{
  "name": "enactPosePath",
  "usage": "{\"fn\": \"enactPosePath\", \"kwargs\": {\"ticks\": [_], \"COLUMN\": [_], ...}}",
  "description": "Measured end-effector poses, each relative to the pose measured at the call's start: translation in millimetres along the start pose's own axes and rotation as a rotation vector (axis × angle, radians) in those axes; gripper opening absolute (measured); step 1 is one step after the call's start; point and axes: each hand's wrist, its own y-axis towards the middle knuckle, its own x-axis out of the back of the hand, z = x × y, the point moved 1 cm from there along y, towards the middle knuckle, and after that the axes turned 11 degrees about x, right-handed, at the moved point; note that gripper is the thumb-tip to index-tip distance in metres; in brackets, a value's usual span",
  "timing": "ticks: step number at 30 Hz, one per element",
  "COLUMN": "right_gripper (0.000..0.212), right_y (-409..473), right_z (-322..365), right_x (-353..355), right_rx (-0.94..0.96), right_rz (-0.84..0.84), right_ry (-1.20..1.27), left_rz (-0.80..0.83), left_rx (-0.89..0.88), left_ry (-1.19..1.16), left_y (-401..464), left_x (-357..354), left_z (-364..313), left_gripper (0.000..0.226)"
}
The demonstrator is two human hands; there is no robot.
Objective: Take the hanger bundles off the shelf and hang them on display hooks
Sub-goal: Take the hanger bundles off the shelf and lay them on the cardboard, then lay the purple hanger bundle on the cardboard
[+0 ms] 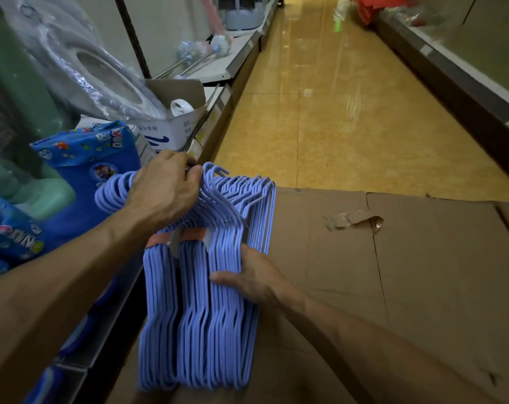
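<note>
Hanger bundles point(201, 310) held both hands; hooks hidden under left hand point(166, 191).

**Surfaces in front of you**

Your hanger bundles point(201, 310) look smooth, matt lilac-coated (paper bands around them). Beneath lies matt brown cardboard point(407, 281), creased, with glossy tape point(352, 218). The floor point(335, 112) is glossy; crinkled clear plastic wrap point(72, 53) shines.

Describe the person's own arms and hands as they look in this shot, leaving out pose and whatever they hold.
Both forearms are bare right to the frame's edges: no sleeve or cuff shows. The left hand and right hand wear no gloves, and no watch, bracelet or ring is visible on either. Veins and tendons stand out on the backs of the hands. Nothing is marked or taped on them.
</note>
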Motion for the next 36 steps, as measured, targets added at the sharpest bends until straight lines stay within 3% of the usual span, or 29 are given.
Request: {"fn": "enactPosePath", "kwargs": {"ticks": [2, 5, 10, 14, 20, 28, 36], "right_gripper": [0.070, 0.042, 0.058, 0.044, 0.032, 0.025, 0.023], "right_y": [-2.5, -16.1, -51.4, -85.4, -144.2, -240.2, -354.4], "right_z": [1.2, 5.8, 2.0, -5.2, -12.1, -10.1, -15.3], "right_x": [9.5, 26.8, 56.0, 86.1, 148.6, 233.4, 302.9], "right_rx": [0.009, 0.021, -0.012, -0.036, -0.089, -0.088, -0.109], "right_rz": [0.051, 0.105, 0.126, 0.128, 0.099, -0.057, -0.289], "right_ry": [-0.027, -0.007, -0.218, -0.467, -0.586, -0.625, -0.629], "left_rz": [0.004, -0.009, 0.004, 0.059, 0.177, 0.381, 0.554], "left_rx": [-0.003, -0.063, -0.197, -0.268, -0.281, -0.374, -0.535], "left_ry": [-0.012, -0.079, -0.191, -0.290, -0.506, -0.859, -0.958], "left_y": [-3.0, -10.7, -28.8, -41.4, -72.6, -137.6, -198.1], "left_x": [1.7, 5.1, 1.1, -6.4, -16.0, -10.9, -2.9], "left_z": [-6.8, -23.0, -58.7, -96.0, -177.2, -298.8, -376.6], "left_gripper": [0.038, 0.036, 0.029, 0.022, 0.020, 0.015, 0.016]}}
